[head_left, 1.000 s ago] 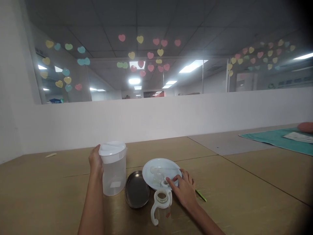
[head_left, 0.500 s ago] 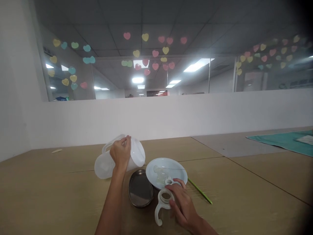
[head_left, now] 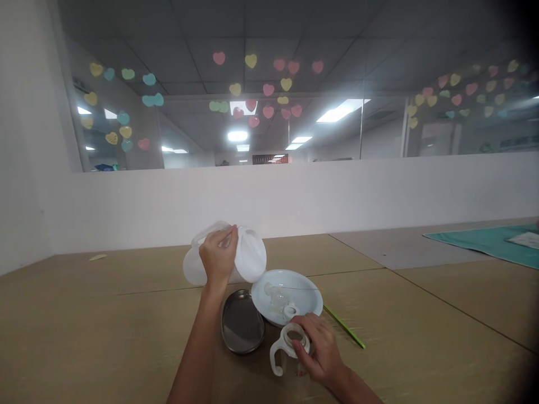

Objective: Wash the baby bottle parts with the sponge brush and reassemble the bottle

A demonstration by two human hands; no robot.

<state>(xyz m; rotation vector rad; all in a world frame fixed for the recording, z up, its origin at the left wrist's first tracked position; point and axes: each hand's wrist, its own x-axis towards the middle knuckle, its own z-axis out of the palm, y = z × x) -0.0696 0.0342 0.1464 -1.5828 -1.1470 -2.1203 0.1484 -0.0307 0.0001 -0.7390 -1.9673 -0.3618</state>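
My left hand (head_left: 219, 258) grips the handle of a translucent white lidded pitcher (head_left: 248, 258) and holds it tipped sideways above the table, lid end toward the right. My right hand (head_left: 318, 353) is wrapped round a clear baby bottle with white side handles (head_left: 286, 350), standing open-topped near the front edge. Just behind the bottle lies a white plate (head_left: 305, 292) carrying a clear teat and a white ring (head_left: 290, 310).
A dark oval metal tray (head_left: 242, 325) lies left of the plate. A green stick (head_left: 343, 325) rests to the plate's right. A teal mat (head_left: 488, 241) covers the far right. A low white partition wall (head_left: 295, 196) runs behind the wooden table (head_left: 421, 314).
My left hand has lifted the pitcher off the table, tipped it and carried it rightward toward the plate. My right hand left the plate's rim and closed round the bottle.
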